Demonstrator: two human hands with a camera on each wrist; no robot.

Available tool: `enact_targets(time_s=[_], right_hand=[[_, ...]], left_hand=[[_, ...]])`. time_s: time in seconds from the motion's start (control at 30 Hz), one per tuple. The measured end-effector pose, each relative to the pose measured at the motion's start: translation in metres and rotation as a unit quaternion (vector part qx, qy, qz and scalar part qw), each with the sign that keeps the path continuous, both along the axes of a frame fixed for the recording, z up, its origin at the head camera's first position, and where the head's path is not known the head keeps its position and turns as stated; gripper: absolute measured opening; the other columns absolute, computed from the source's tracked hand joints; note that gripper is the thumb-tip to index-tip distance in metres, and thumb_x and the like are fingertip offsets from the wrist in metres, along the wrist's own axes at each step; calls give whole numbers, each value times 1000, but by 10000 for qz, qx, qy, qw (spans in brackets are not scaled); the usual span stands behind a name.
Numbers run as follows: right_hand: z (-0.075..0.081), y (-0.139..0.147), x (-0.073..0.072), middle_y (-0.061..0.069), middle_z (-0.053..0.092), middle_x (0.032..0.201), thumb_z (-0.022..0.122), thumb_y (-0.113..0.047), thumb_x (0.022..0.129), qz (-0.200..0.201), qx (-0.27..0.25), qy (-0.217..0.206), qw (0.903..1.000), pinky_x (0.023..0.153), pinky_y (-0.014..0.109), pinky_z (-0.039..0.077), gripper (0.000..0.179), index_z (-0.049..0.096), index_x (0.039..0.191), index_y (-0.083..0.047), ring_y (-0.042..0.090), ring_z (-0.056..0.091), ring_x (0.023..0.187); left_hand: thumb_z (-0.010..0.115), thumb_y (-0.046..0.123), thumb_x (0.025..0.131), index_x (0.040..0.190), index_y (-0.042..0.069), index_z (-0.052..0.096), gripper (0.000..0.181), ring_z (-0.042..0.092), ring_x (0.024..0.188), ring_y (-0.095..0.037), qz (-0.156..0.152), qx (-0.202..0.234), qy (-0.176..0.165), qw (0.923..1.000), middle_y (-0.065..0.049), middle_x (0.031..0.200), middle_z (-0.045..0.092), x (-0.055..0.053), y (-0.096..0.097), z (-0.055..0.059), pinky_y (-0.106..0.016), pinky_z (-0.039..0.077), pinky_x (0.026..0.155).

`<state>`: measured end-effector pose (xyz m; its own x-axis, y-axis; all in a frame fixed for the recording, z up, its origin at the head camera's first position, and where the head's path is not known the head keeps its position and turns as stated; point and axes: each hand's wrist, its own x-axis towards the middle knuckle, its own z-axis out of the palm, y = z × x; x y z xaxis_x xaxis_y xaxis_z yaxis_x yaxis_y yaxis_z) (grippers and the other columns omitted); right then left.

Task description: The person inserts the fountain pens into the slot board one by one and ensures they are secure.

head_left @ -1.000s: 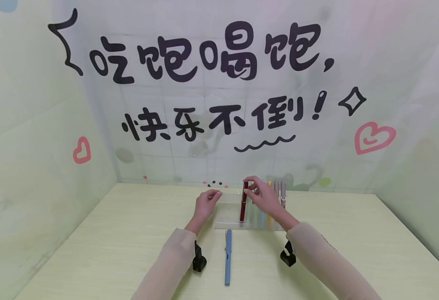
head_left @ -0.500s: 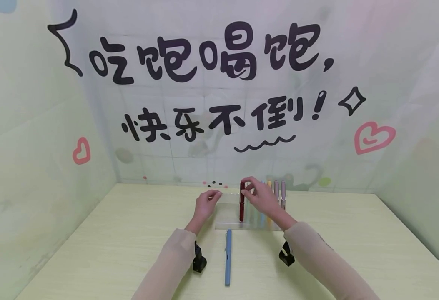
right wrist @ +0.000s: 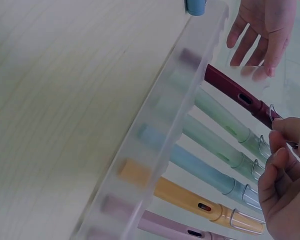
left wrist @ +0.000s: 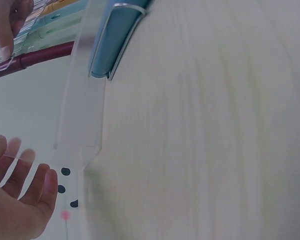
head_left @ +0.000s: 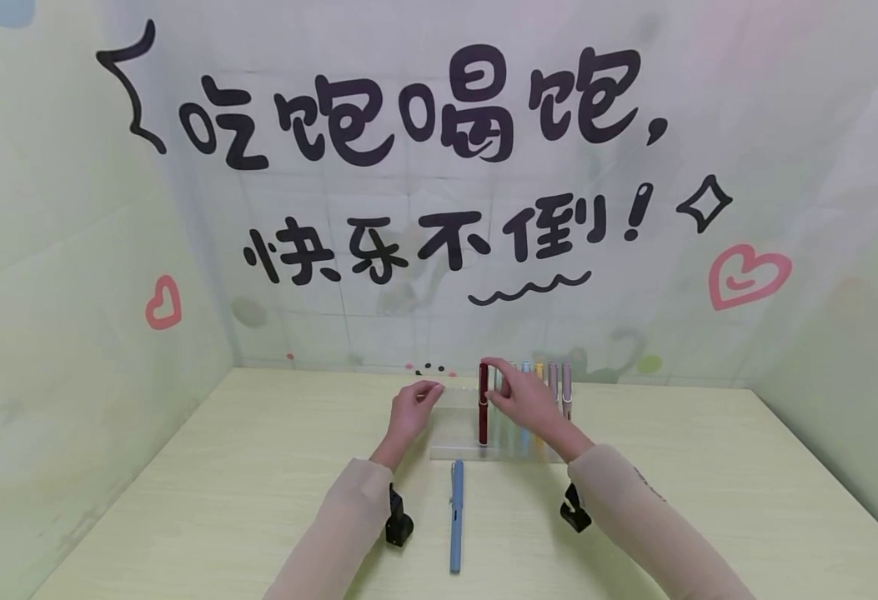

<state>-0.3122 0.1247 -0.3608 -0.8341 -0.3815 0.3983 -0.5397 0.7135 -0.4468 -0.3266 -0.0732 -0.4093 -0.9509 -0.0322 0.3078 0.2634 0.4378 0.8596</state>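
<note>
A clear plastic pen stand point(head_left: 454, 452) stands at the back of the table. My left hand point(head_left: 411, 408) pinches its upper left edge between thumb and fingers, also visible in the left wrist view. A dark red fountain pen point(head_left: 483, 423) stands upright in the rack, its lower end behind the frosted front ledge point(right wrist: 155, 107). My right hand point(head_left: 526, 400) holds that pen by the cap, thumb near the clip and a finger at the top. Pale green, light blue, yellow point(right wrist: 185, 196) and mauve pens fill slots to its right, partly hidden by the right hand.
A blue fountain pen point(head_left: 456, 517) lies on the table in front of the stand, between the forearms. A printed backdrop point(head_left: 408, 333) rises close behind the stand. Black wrist cameras point(head_left: 398, 521) hang below both sleeves.
The dark red pen has gone from slightly tilted to upright, shifting a little left with my right hand. The right fingers have straightened somewhat at the cap. My left hand stays put.
</note>
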Motion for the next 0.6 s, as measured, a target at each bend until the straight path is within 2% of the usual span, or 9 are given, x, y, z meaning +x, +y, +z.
enact_targets(time_s=[0.6], right_hand=[[0, -2, -4, -3, 44, 51, 60, -16, 84, -267, 245, -383, 9986, 36, 22, 28, 52, 39, 132, -16, 9, 34, 39]], left_hand=[[55, 19, 88, 96, 0, 64, 22, 57, 88, -24, -3, 22, 6, 10000, -11, 92, 63, 0, 0, -1, -34, 48, 73]])
